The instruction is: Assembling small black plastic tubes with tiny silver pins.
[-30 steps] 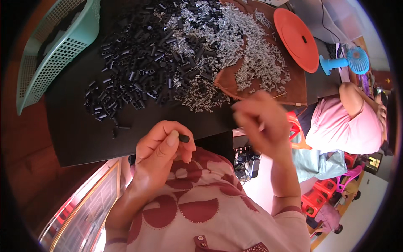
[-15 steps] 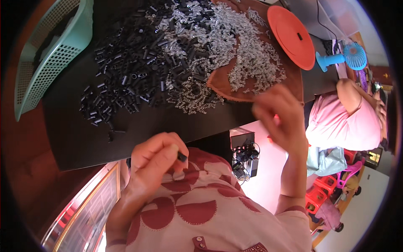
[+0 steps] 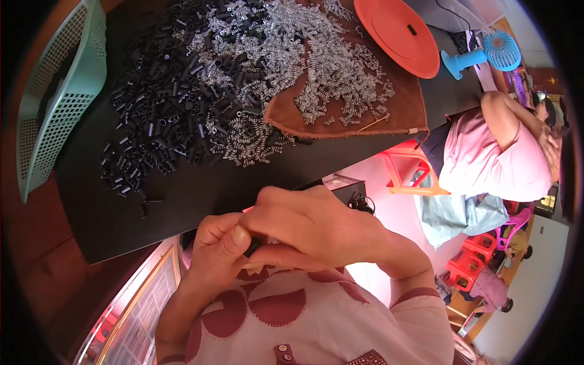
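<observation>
Head view: on the flat black counter [image 3: 201, 188] lie a heap of short black tubes [image 3: 152, 121], a frayed brown cloth [image 3: 283, 112] and a heap of silvery coiled metal springs [image 3: 340, 73]. By the near edge, I see the right hand [image 3: 310, 225] has swung in to meet the left hand [image 3: 216, 246], whose grip is clamped on a small black cylindrical piece [image 3: 252, 246]. Both hands seem to work it now; what the right grip holds, I cannot tell.

The black table [image 3: 188, 194] bears tubes [image 3: 159, 125], springs [image 3: 246, 146] and cloth [image 3: 404, 103].
</observation>
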Demonstrator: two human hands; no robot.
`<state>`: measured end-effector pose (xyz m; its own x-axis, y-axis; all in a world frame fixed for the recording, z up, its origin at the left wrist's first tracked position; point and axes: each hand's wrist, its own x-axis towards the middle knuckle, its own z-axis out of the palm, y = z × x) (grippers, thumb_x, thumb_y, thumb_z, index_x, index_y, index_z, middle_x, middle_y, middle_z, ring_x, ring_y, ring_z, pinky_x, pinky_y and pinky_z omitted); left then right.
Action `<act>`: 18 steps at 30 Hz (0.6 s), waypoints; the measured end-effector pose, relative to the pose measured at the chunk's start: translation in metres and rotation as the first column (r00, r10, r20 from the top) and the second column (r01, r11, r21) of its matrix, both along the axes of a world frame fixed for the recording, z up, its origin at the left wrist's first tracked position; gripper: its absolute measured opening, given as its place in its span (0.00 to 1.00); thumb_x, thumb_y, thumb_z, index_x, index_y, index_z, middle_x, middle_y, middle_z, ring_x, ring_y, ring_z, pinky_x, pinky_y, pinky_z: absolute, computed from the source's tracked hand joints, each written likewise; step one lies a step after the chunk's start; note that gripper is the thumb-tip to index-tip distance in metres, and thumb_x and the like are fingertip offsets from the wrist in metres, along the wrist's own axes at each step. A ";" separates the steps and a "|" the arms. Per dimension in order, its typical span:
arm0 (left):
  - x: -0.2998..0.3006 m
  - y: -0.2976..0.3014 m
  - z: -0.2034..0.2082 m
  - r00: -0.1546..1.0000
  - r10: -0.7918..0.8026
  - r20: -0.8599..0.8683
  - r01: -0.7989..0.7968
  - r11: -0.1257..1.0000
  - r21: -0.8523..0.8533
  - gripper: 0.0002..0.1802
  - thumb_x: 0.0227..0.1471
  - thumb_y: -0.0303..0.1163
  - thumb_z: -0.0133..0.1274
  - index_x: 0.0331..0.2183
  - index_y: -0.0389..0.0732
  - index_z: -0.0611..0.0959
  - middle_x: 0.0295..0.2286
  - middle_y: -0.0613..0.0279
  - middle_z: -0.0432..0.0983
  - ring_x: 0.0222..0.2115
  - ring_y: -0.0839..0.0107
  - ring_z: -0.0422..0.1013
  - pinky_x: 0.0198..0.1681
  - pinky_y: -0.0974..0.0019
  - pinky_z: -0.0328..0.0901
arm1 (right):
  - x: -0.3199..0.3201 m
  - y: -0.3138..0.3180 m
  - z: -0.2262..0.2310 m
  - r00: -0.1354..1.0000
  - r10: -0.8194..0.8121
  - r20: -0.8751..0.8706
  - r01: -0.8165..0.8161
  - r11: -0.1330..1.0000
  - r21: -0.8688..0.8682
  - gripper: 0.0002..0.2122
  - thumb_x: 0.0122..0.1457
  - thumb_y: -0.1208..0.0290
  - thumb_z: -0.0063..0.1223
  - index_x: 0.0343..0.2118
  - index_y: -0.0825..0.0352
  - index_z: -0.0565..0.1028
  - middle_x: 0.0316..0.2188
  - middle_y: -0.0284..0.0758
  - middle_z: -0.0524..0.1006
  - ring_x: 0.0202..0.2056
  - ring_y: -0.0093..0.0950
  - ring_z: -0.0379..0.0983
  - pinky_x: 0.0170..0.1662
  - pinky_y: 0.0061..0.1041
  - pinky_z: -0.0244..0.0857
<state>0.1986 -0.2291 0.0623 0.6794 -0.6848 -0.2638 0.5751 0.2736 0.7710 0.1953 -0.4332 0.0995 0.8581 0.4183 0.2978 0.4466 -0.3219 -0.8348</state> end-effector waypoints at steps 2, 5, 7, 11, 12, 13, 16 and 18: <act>-0.001 -0.002 0.001 0.993 0.010 -0.117 -0.012 1.000 -0.017 0.26 0.66 0.49 0.48 0.34 0.32 0.81 0.20 0.67 0.73 0.21 0.81 0.66 0.24 0.74 0.59 | -0.004 -0.002 -0.004 0.995 -0.015 0.102 0.017 1.000 -0.013 0.13 0.53 0.69 0.66 0.34 0.69 0.74 0.24 0.34 0.69 0.21 0.31 0.70 0.21 0.29 0.62; 0.000 -0.003 -0.005 0.999 0.000 0.049 -0.005 0.994 0.113 0.26 0.67 0.48 0.47 0.35 0.31 0.81 0.22 0.65 0.75 0.21 0.80 0.67 0.24 0.75 0.59 | -0.006 -0.006 -0.011 0.972 -0.040 0.233 0.046 0.999 -0.022 0.15 0.49 0.70 0.71 0.35 0.72 0.76 0.22 0.35 0.71 0.18 0.29 0.69 0.18 0.28 0.60; 0.003 -0.014 -0.002 0.966 0.072 0.248 -0.081 0.996 0.025 0.25 0.68 0.46 0.45 0.36 0.30 0.81 0.24 0.64 0.75 0.23 0.79 0.67 0.25 0.76 0.61 | -0.007 -0.008 -0.013 0.964 -0.057 0.261 0.064 0.998 -0.019 0.16 0.49 0.70 0.71 0.36 0.72 0.77 0.22 0.34 0.71 0.17 0.28 0.68 0.18 0.27 0.59; 0.008 -0.011 -0.004 0.927 0.032 0.375 -0.068 0.994 0.085 0.22 0.68 0.41 0.45 0.37 0.30 0.80 0.27 0.62 0.75 0.24 0.79 0.68 0.29 0.75 0.63 | -0.014 -0.009 -0.006 0.971 -0.087 0.223 0.107 0.991 -0.080 0.12 0.50 0.74 0.64 0.36 0.70 0.75 0.24 0.34 0.71 0.21 0.30 0.70 0.21 0.28 0.63; 0.007 -0.011 0.001 0.938 0.042 0.345 -0.089 0.988 0.124 0.20 0.68 0.40 0.45 0.36 0.31 0.79 0.28 0.61 0.75 0.25 0.78 0.68 0.30 0.75 0.63 | -0.017 -0.012 -0.003 0.985 -0.091 0.147 0.111 0.985 -0.135 0.08 0.51 0.76 0.58 0.34 0.68 0.74 0.27 0.34 0.71 0.24 0.32 0.72 0.24 0.31 0.67; 0.006 -0.010 0.004 0.946 0.057 0.318 -0.115 0.979 0.167 0.18 0.68 0.38 0.45 0.36 0.31 0.79 0.29 0.60 0.75 0.26 0.78 0.68 0.32 0.74 0.64 | -0.012 -0.023 -0.003 0.970 -0.050 0.237 0.086 0.986 -0.146 0.10 0.51 0.78 0.61 0.37 0.70 0.76 0.27 0.34 0.74 0.25 0.32 0.73 0.24 0.30 0.66; 0.008 -0.010 0.005 0.938 0.155 0.310 -0.191 0.978 0.089 0.15 0.68 0.36 0.45 0.35 0.33 0.77 0.32 0.59 0.74 0.27 0.77 0.68 0.33 0.73 0.65 | 0.014 -0.078 -0.001 0.923 -0.197 0.330 0.259 0.954 -0.154 0.06 0.54 0.84 0.56 0.35 0.71 0.78 0.31 0.37 0.79 0.28 0.32 0.73 0.31 0.26 0.66; 0.013 -0.010 0.005 0.940 0.143 0.309 -0.184 0.977 0.107 0.15 0.68 0.37 0.44 0.35 0.35 0.76 0.32 0.58 0.74 0.28 0.78 0.68 0.34 0.73 0.66 | 0.028 -0.102 0.012 0.899 -0.356 0.256 0.430 0.831 -0.354 0.05 0.57 0.83 0.55 0.36 0.72 0.76 0.25 0.37 0.71 0.26 0.31 0.69 0.29 0.26 0.62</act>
